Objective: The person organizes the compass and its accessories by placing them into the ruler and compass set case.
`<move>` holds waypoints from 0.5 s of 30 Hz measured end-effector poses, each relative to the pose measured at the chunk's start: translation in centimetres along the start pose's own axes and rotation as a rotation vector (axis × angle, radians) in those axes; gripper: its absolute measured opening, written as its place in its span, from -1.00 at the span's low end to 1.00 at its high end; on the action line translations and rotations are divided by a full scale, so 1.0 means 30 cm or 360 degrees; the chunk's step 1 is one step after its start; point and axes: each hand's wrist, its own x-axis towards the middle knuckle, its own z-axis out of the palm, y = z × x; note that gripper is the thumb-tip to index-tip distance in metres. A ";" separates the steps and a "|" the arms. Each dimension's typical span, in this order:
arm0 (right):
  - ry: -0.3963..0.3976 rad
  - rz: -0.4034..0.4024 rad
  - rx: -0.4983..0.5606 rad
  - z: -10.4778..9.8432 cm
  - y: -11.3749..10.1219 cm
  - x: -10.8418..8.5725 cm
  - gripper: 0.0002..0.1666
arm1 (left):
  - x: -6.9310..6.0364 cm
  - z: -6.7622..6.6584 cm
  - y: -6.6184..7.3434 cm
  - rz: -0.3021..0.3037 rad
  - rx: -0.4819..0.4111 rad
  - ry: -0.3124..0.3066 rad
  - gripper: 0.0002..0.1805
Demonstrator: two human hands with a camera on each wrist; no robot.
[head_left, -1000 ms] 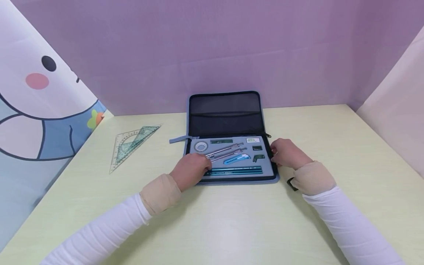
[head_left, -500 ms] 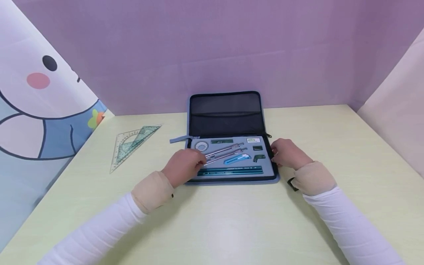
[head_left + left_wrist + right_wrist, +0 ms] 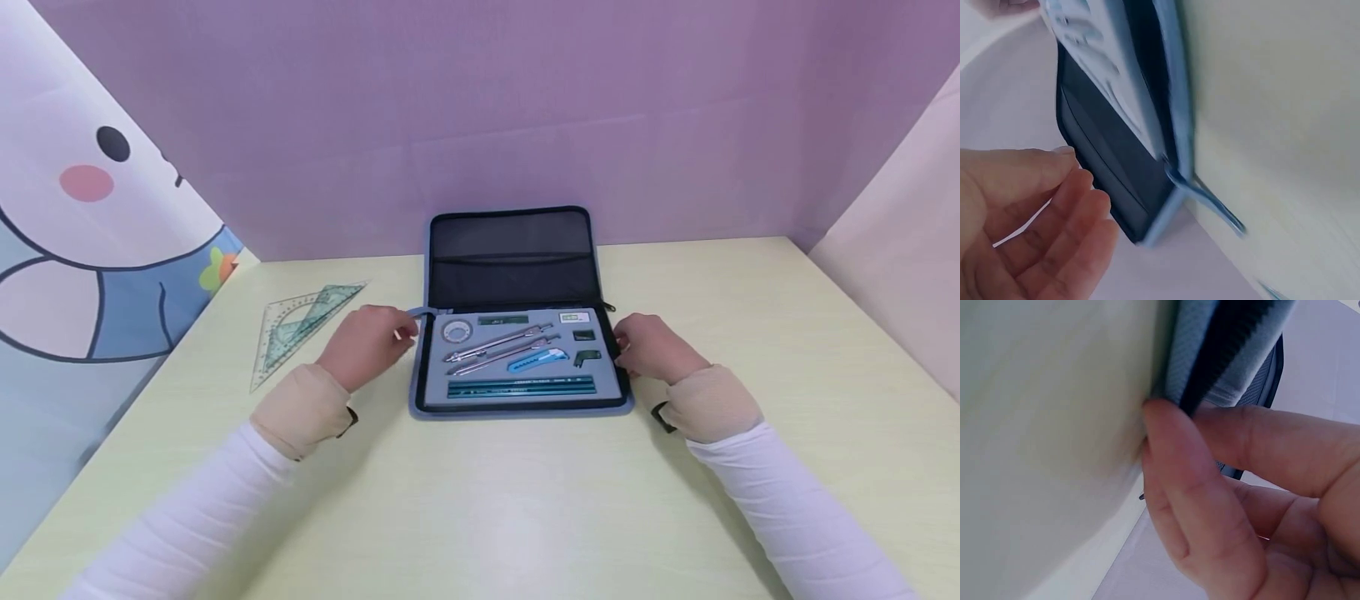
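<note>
Hands [image 3: 367, 346] flank the case [image 3: 513, 283], the right [image 3: 651, 348] hiding some edge.

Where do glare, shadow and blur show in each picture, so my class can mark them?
Head: pale glare on the near table, soft shadows beside both sleeves; left wrist: tools in the case and its strap look smeared; right wrist: table dim and soft, fingers clearer.

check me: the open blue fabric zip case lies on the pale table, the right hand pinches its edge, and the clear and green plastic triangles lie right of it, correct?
The clear and green plastic triangles lie left of the open blue fabric zip case, not right, as the head view shows. The rest stands.
</note>
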 end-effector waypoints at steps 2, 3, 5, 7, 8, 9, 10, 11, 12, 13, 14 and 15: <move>-0.0001 0.0003 -0.0002 0.000 0.000 0.001 -0.51 | -0.002 -0.012 -0.038 -0.0048 -0.0015 0.0025 -0.88; -0.0003 0.0007 -0.0002 0.001 -0.001 0.002 -0.51 | -0.003 -0.018 -0.058 -0.0082 -0.0032 0.0036 -0.88; -0.0019 -0.0011 -0.0020 0.001 0.002 0.005 -0.50 | -0.007 -0.031 -0.100 -0.0146 -0.0050 0.0067 -0.88; -0.0023 -0.0015 -0.0030 0.002 0.004 0.010 -0.50 | -0.011 -0.045 -0.138 -0.0226 -0.0068 0.0086 -0.87; -0.0027 -0.0018 -0.0035 0.001 0.005 0.011 -0.50 | -0.012 -0.051 -0.158 -0.0268 -0.0071 0.0086 -0.87; -0.0027 -0.0019 -0.0043 0.001 0.006 0.012 -0.50 | -0.012 -0.056 -0.176 -0.0311 -0.0078 0.0076 -0.87; -0.0026 -0.0020 -0.0048 0.001 0.006 0.013 -0.50 | -0.012 -0.060 -0.193 -0.0355 -0.0080 0.0063 -0.87; -0.0026 -0.0016 -0.0049 0.002 0.007 0.014 -0.50 | -0.012 -0.063 -0.210 -0.0397 -0.0086 0.0046 -0.86; -0.0025 -0.0011 -0.0047 0.003 0.007 0.014 -0.50 | -0.011 -0.065 -0.228 -0.0436 -0.0086 0.0025 -0.85; -0.0024 -0.0005 -0.0041 0.003 0.008 0.014 -0.50 | -0.010 -0.065 -0.245 -0.0476 -0.0084 0.0002 -0.85; -0.0025 0.0000 -0.0039 0.004 0.008 0.014 -0.50 | -0.010 -0.064 -0.263 -0.0518 -0.0084 -0.0020 -0.84; -0.0025 0.0003 -0.0036 0.005 0.009 0.016 -0.50 | -0.009 -0.064 -0.280 -0.0558 -0.0084 -0.0042 -0.83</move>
